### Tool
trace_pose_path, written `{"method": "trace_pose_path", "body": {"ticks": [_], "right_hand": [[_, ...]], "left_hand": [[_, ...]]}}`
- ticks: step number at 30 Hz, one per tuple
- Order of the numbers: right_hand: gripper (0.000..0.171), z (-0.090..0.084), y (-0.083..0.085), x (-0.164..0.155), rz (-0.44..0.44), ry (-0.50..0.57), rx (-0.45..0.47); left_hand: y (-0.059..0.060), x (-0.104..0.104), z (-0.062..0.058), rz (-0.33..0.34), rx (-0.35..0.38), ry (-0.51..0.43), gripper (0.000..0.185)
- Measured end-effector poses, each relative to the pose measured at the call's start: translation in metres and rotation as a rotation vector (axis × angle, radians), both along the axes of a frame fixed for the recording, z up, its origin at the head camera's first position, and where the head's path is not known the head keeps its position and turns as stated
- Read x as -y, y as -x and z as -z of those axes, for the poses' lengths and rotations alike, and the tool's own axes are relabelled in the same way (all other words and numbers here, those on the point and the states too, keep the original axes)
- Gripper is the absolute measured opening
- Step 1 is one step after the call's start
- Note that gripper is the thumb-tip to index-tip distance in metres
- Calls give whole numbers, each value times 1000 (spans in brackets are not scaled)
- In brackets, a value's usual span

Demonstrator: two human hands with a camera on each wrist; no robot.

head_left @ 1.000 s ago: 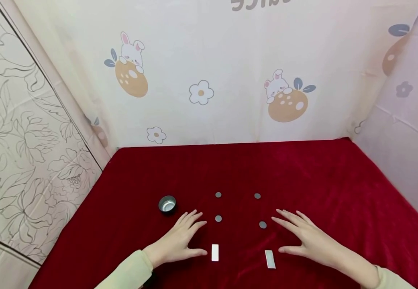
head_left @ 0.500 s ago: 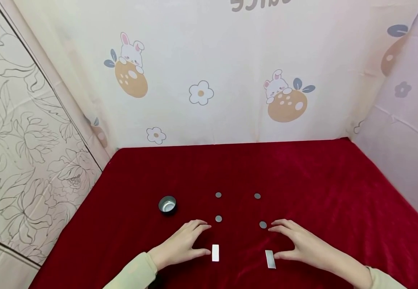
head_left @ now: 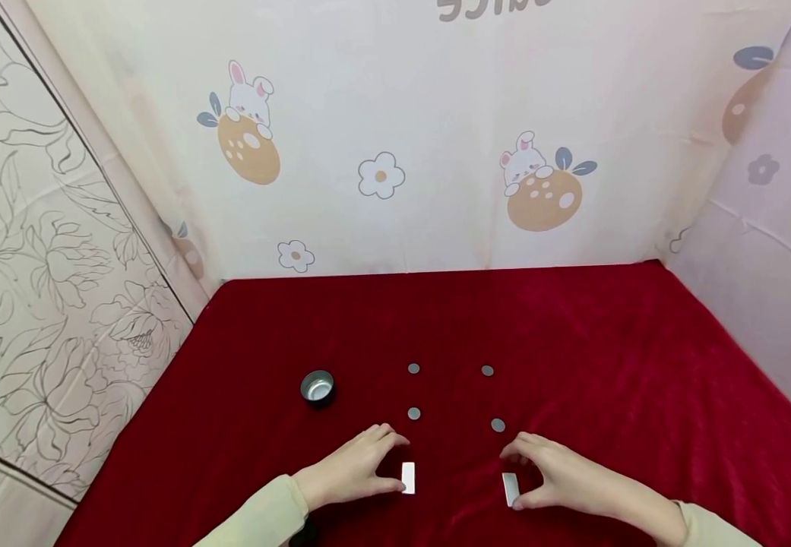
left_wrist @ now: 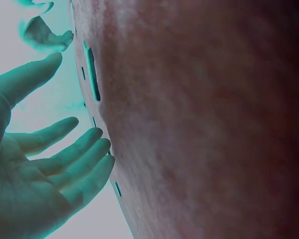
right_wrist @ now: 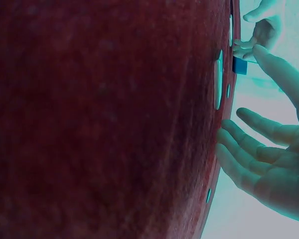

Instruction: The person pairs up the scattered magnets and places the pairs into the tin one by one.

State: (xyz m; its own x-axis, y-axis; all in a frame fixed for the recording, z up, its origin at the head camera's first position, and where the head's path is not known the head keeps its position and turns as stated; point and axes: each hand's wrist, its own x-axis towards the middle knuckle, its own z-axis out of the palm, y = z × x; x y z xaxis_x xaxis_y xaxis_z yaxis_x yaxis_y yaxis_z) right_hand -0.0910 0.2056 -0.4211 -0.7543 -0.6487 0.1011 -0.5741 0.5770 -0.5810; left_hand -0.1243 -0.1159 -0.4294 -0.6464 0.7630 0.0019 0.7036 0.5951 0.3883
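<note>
Head view: set high at the near edge, facing forward and down across the whole red surface (head_left: 573, 342) to the patterned backdrop. Left wrist view: very close, rolled sideways, grazing the cloth beside the left hand (left_wrist: 35, 169). Right wrist view: equally close, mirrored, beside the right hand (right_wrist: 274, 159). All three views share the near strip holding the left plate (head_left: 406, 478) and right plate (head_left: 509, 488); each wrist view also catches the opposite hand.

Two small, flat, rectangular silvery metal plates are laid on the red velvet cloth, near its front edge and well apart from each other. The left rectangular plate (head_left: 407, 478) is set lengthwise, pointing away from the person, and is touched at its left edge by fingertips. The right rectangular plate (head_left: 510, 488) is tilted slightly and is framed by a thumb and forefinger.
</note>
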Motion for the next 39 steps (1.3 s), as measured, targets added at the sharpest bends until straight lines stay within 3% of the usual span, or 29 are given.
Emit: {"method": "trace_pose_path", "body": {"ticks": [11,22,31,35,39], "right_hand": [[38,4,0,10,-7,-39,56],[34,7,-1,17,32,-81,-7],[30,6,-2,22,31,-131,-60],[29,5,-1,22,47,-120,-28],[28,4,-1,23,62,-104,-1]], "left_hand": [[2,-9,6,35,54,1,44],[5,-17,6,42,52,39,40],[6,-24,3,66,-39,100,31],[8,-27,4,96,-95,116,29],[9,-30,5,98,-97,113,28]]}}
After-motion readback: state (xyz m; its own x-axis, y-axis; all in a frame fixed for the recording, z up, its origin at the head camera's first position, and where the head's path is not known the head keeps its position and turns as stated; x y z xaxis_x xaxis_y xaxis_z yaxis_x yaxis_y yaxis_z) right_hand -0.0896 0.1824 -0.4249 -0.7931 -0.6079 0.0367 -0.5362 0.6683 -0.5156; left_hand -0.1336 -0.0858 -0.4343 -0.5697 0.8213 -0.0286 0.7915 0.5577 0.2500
